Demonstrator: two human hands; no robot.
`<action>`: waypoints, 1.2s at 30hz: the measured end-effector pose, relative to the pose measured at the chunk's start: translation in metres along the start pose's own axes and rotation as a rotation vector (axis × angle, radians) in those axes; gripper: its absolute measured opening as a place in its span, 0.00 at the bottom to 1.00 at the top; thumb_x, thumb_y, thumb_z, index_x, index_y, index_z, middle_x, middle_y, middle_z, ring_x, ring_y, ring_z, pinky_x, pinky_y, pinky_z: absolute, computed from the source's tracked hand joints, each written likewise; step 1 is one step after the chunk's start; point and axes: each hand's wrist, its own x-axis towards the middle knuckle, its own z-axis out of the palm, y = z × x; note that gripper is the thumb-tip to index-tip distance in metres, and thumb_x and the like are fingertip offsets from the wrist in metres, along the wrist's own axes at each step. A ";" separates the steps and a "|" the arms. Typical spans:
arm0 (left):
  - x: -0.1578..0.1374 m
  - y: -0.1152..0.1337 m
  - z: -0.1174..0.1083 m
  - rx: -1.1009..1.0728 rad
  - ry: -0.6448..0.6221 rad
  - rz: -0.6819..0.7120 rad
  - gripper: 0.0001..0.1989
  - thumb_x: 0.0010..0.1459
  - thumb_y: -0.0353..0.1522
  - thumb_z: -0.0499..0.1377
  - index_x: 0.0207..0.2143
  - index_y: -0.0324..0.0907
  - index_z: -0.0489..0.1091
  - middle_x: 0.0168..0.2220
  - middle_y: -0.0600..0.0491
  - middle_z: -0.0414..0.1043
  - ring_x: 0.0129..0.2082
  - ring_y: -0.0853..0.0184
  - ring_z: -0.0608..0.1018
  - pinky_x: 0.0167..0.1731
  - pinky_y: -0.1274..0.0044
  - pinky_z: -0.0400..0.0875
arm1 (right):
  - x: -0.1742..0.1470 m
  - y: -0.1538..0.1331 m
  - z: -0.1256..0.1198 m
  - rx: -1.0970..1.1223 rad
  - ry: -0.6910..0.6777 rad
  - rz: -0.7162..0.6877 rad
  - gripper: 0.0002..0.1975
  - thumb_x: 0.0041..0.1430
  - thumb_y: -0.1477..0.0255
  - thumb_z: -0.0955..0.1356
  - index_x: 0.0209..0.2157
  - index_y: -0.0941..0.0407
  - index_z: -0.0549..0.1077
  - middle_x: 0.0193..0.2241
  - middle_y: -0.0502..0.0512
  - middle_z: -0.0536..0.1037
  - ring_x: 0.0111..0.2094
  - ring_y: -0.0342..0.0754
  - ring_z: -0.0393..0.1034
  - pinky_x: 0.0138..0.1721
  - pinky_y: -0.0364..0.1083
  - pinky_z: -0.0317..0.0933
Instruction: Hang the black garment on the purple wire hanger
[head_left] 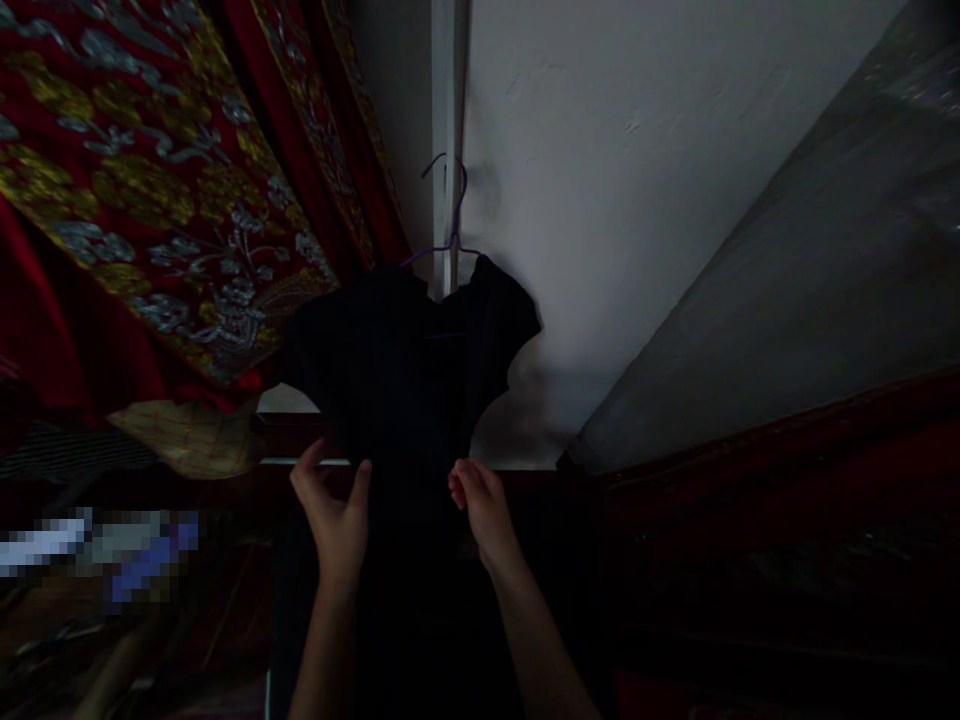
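Note:
A black short-sleeved garment [382, 360], perhaps a dress or top, hangs on a thin purple wire hanger [454, 232] in front of a pale upright strip on the wall. At its left side, my left hand [331, 500] has thumb and fingers spread apart, with the thumb close to the cloth. My right hand [480, 495] is closed in a pinch on the garment's right edge, below the sleeve. Deep shadow hides the lower part of the garment, and its hem cannot be made out.
Red cloth [150, 200] with gold and silver embroidery hangs at the upper left, above a beige checked cloth [199, 437]. A pale wall [600, 180] stands behind. Translucent sheeting [795, 270] slopes at the right over a dark red ledge [795, 435]. Blurred items lie lower left.

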 end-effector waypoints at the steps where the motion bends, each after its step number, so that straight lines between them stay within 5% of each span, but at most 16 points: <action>1: -0.006 -0.005 0.004 0.036 -0.058 0.058 0.31 0.53 0.40 0.69 0.57 0.44 0.66 0.59 0.44 0.67 0.60 0.53 0.70 0.59 0.61 0.66 | 0.000 0.000 0.000 -0.011 -0.035 0.006 0.21 0.50 0.51 0.70 0.23 0.55 0.68 0.19 0.48 0.68 0.21 0.40 0.59 0.23 0.42 0.51; 6: -0.044 -0.006 0.035 -0.034 -0.584 0.056 0.15 0.58 0.30 0.60 0.49 0.43 0.73 0.47 0.47 0.77 0.49 0.58 0.79 0.51 0.67 0.71 | -0.003 -0.001 0.000 -0.072 -0.201 -0.029 0.19 0.55 0.56 0.67 0.20 0.54 0.65 0.15 0.46 0.65 0.19 0.41 0.58 0.24 0.43 0.52; 11: -0.058 0.004 0.053 -0.079 -0.575 0.021 0.13 0.57 0.28 0.57 0.45 0.41 0.73 0.37 0.51 0.78 0.37 0.62 0.80 0.39 0.73 0.73 | -0.006 -0.007 -0.005 -0.137 -0.234 -0.081 0.17 0.58 0.58 0.66 0.25 0.56 0.72 0.16 0.48 0.69 0.18 0.41 0.59 0.22 0.42 0.51; 20: -0.055 0.010 0.054 -0.084 -0.565 0.087 0.04 0.62 0.29 0.56 0.36 0.42 0.71 0.32 0.53 0.75 0.33 0.65 0.77 0.36 0.76 0.69 | 0.005 -0.023 -0.001 -0.097 -0.182 -0.050 0.16 0.54 0.57 0.68 0.24 0.57 0.73 0.14 0.49 0.71 0.15 0.40 0.58 0.19 0.41 0.50; 23: -0.055 0.002 0.058 -0.026 -0.576 0.123 0.04 0.63 0.30 0.55 0.37 0.43 0.70 0.34 0.52 0.75 0.36 0.64 0.78 0.38 0.75 0.70 | 0.032 -0.059 0.006 -0.074 -0.184 -0.065 0.14 0.50 0.60 0.69 0.24 0.58 0.75 0.14 0.49 0.72 0.14 0.39 0.58 0.18 0.40 0.48; 30: -0.063 -0.015 0.070 0.035 -0.712 0.188 0.05 0.64 0.29 0.53 0.34 0.43 0.67 0.32 0.51 0.72 0.33 0.64 0.78 0.35 0.74 0.70 | 0.099 -0.189 0.040 0.013 -0.125 -0.242 0.09 0.53 0.73 0.67 0.21 0.60 0.74 0.15 0.49 0.73 0.14 0.35 0.58 0.17 0.37 0.45; 36: -0.030 -0.008 0.080 0.038 -0.822 0.216 0.05 0.60 0.25 0.58 0.36 0.43 0.71 0.33 0.52 0.76 0.33 0.64 0.80 0.36 0.73 0.72 | 0.093 -0.207 0.043 -0.077 -0.208 -0.398 0.10 0.56 0.72 0.66 0.22 0.59 0.73 0.15 0.49 0.73 0.14 0.36 0.59 0.16 0.37 0.46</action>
